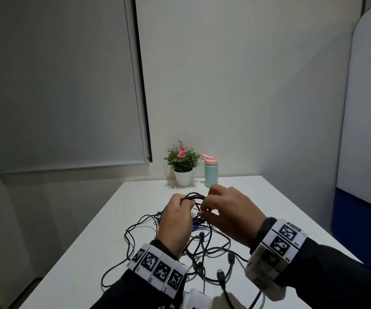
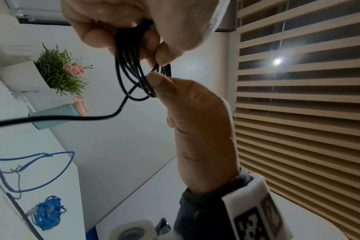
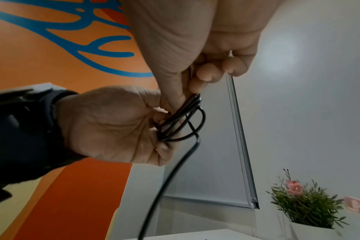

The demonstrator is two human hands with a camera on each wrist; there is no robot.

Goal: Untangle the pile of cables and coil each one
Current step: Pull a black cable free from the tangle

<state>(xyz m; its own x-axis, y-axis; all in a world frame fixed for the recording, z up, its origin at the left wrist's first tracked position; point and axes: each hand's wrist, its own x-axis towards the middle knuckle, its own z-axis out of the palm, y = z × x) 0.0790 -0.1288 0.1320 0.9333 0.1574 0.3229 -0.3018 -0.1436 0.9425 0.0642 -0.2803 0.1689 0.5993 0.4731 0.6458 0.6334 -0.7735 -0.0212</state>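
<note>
Coiling is underway: both hands, left [image 1: 175,217] and right [image 1: 229,210], pinch a black cable [image 1: 193,196] wound in loops, held above the pile [image 1: 202,248] on the tabletop [image 1: 86,253]. Next, probably feed its trailing end round.

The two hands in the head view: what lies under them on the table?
Under the left hand and right hand lies a tangle of loose black cables on the white table, with some blue cable between them. The hands cover the tangle's middle.

Dark sleeves [image 1: 336,270] on both arms; white wristbands [image 1: 157,267] printed with black square markers.
</note>
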